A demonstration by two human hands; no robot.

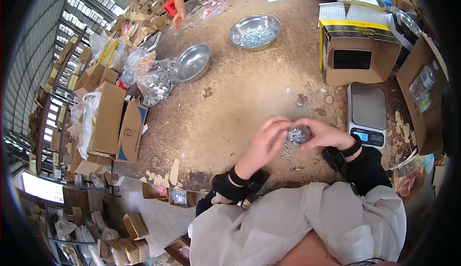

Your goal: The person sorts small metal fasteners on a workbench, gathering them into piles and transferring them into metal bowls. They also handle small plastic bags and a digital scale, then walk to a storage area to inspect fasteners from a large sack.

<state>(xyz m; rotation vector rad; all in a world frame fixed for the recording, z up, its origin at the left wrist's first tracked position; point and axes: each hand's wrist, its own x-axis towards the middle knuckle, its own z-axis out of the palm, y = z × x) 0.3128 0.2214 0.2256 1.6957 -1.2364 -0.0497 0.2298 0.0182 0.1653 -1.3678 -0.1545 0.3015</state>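
Both of my hands meet above the near part of a worn brown table (240, 98). My right hand (322, 134) cups a small clear bag of silver screws (298, 135). My left hand (265, 143) pinches at the bag's left side, fingers curled around it. A few loose screws (287, 154) lie on the table just below the hands. Black wrist bands and dark sleeves cover both forearms.
A grey digital scale (368, 115) stands right of my hands, an open cardboard box (357, 50) behind it. A steel bowl with screws (254, 32) and an empty steel bowl (192, 62) sit farther back. Another person's hands (179, 17) work at the far edge. Cartons and plastic bags crowd the left.
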